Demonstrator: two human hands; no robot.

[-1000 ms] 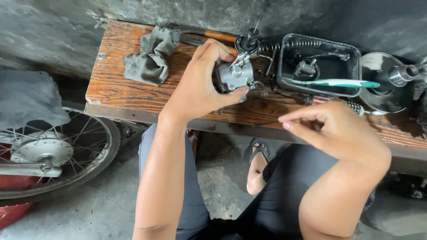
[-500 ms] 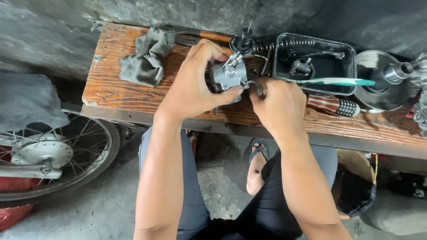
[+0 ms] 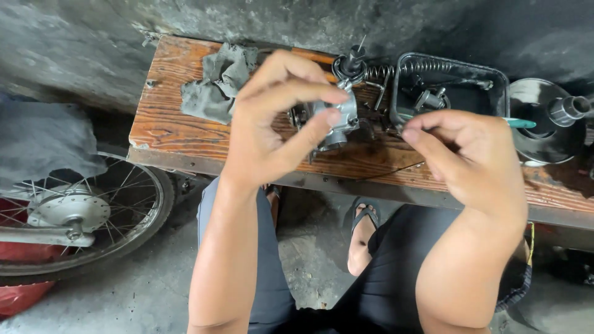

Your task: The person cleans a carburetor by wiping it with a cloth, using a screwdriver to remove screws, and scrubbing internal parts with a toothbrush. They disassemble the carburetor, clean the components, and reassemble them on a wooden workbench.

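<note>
My left hand [image 3: 272, 130] holds a small grey metal carburetor body [image 3: 339, 120] between thumb and fingers, lifted a little above the wooden bench [image 3: 167, 124]. My right hand [image 3: 476, 154] is raised to the right of it, apart from the part, with thumb and fingertips pinched together near the black tray's [image 3: 502, 80] left edge. I see nothing between those fingertips. Both forearms reach over my knees.
A crumpled grey rag [image 3: 216, 83] lies on the bench's left half. The black tray holds small metal parts, with a coil spring [image 3: 427, 65] and a teal-handled tool [image 3: 518, 123] by it. A round metal drum [image 3: 544, 124] sits at right. A spoked wheel [image 3: 80, 210] stands lower left.
My right hand went to the carburetor body, then drew back to the right with its fingers pinched. My left hand has lifted and turned the part off the bench.
</note>
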